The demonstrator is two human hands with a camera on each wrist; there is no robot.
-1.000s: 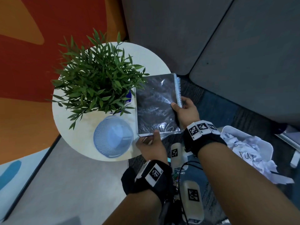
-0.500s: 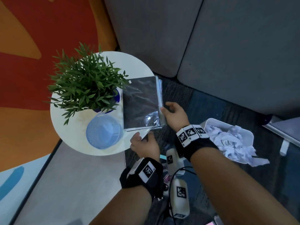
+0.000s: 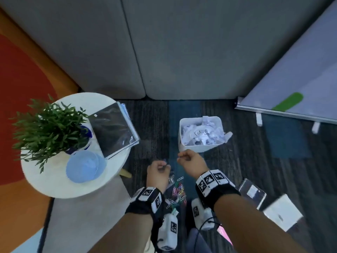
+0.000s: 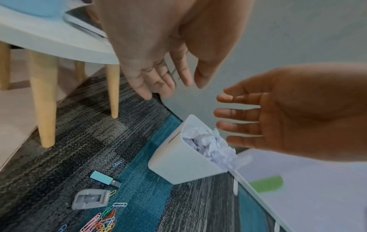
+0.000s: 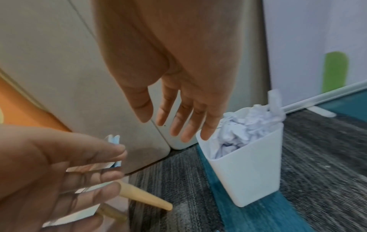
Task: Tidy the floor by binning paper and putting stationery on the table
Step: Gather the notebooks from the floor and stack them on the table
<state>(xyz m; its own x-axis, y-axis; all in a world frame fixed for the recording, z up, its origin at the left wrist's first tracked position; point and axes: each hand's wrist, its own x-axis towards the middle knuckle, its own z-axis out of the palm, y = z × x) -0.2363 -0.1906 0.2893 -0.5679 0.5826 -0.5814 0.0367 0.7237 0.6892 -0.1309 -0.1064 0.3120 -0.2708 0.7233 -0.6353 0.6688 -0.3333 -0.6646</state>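
The black spiral notebook (image 3: 113, 130) lies flat on the round white table (image 3: 54, 183), and no hand touches it. My left hand (image 3: 160, 164) and right hand (image 3: 182, 157) hang side by side over the carpet, both empty. The left wrist view shows my left hand (image 4: 168, 87) with loose fingers and my right hand (image 4: 228, 119) with straight fingers. Coloured paper clips (image 3: 177, 194) lie scattered on the floor below my hands. A white bin (image 3: 200, 147) full of crumpled paper (image 3: 200, 134) stands just beyond my right hand (image 5: 174, 125).
A potted plant (image 3: 49, 128) and a blue bowl (image 3: 83, 166) share the table. On the floor lie a small dark notebook (image 3: 252, 192), a white pad (image 3: 282, 212), a teal block (image 4: 103, 179) and a grey plastic piece (image 4: 90, 199). Grey panels (image 3: 164, 42) close the far side.
Both hands have let go of the black notebook, which now rests on the table. They have drawn back to the right, down over the paper clips.
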